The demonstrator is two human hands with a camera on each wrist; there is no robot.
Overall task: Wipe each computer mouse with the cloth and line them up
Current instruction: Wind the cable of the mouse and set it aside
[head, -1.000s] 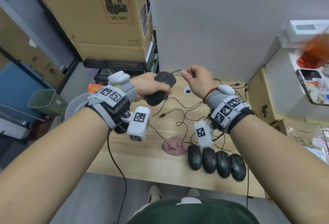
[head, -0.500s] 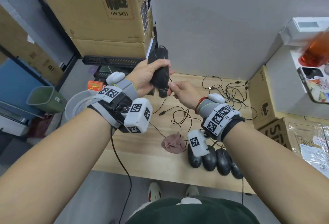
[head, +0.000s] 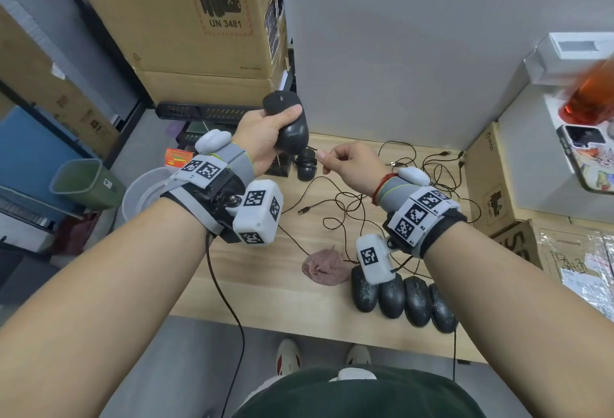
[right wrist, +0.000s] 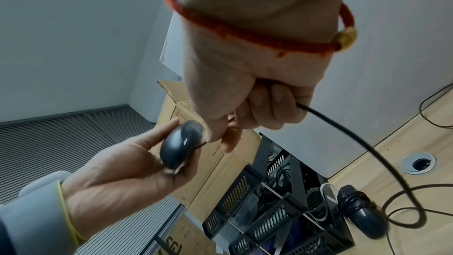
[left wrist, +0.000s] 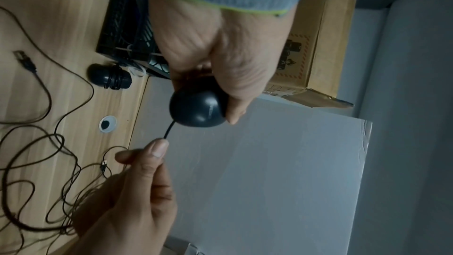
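left hand (head: 265,138) gripping black wired mouse (head: 289,125), now tilting back | right hand (head: 352,165) pinching its cable (right wrist: 348,133), seemingly untangling | cloth (head: 324,266) lying unused, wiping pending

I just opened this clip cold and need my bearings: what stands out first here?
A black computer mouse held up by the left hand, while the right hand pinches its thin black cable. Below, four black mice lie side by side at the wooden desk's near edge, beside a crumpled pink cloth.
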